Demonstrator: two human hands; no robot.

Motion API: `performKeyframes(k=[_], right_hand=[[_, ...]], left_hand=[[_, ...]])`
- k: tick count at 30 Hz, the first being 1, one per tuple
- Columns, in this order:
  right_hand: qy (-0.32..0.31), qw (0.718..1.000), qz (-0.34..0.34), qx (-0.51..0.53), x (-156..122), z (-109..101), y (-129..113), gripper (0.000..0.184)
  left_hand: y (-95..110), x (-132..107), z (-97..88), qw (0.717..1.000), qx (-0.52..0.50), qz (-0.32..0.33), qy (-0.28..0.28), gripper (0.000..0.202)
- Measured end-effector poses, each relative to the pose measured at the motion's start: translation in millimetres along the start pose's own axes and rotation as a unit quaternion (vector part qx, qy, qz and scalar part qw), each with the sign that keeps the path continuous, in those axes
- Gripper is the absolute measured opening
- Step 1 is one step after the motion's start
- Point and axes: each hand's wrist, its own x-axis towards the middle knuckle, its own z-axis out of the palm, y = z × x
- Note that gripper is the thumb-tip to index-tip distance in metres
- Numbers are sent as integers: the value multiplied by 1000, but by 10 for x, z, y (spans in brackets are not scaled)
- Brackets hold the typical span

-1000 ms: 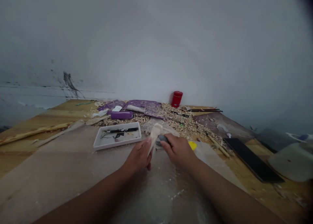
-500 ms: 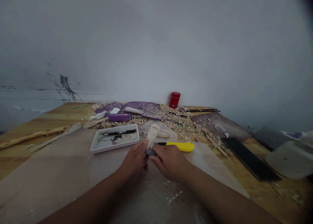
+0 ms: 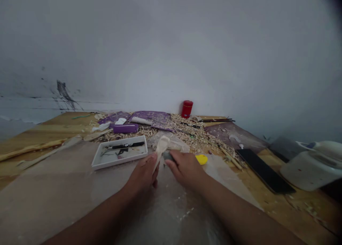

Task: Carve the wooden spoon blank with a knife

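Note:
My left hand (image 3: 143,173) is closed round the lower end of a pale carved wooden piece (image 3: 161,148) that stands up and leans away from me. My right hand (image 3: 185,168) is closed on a grey-handled tool (image 3: 168,155), pressed against the right side of the wooden piece. Behind my right hand lies a yellow utility knife (image 3: 201,159), mostly hidden by the hand. Both hands work over a clear plastic sheet (image 3: 80,188) that covers the wooden table.
A white tray (image 3: 101,163) with black tools lies left of my hands. Wood shavings (image 3: 192,133), purple packets (image 3: 151,116), a purple case (image 3: 125,128) and a red can (image 3: 186,109) lie farther back. A black slab (image 3: 264,170) and a white container (image 3: 312,165) stand at the right.
My right hand slid up along the wooden piece with the grey tool and covers more of the yellow knife. The view has shifted slightly to the right.

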Motion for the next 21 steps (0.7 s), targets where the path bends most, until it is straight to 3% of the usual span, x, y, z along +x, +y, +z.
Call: performKeyframes(k=[3,7,12,17,21], right_hand=[[-21,999,-41,-1,-8,13,-9,27],[19,999,24,-9,-8,11,-8,27],[-14,998,-55,-8,-14,17,-35,28],[31,999,31,-27,6,-14,-6,27],[-6,999,-45,-17,-7,-7,-21,27]], left_hand=[[11,-4,3,1000,7,2,7,38],[15,-4,7,1000,-3,-6,0,40],[-7,10,-13,1000,17,-6,10,40],[-37,25,-17,999,-24,-19,-34,43],[-38,30,-25,999,-12,-22,-25,44]])
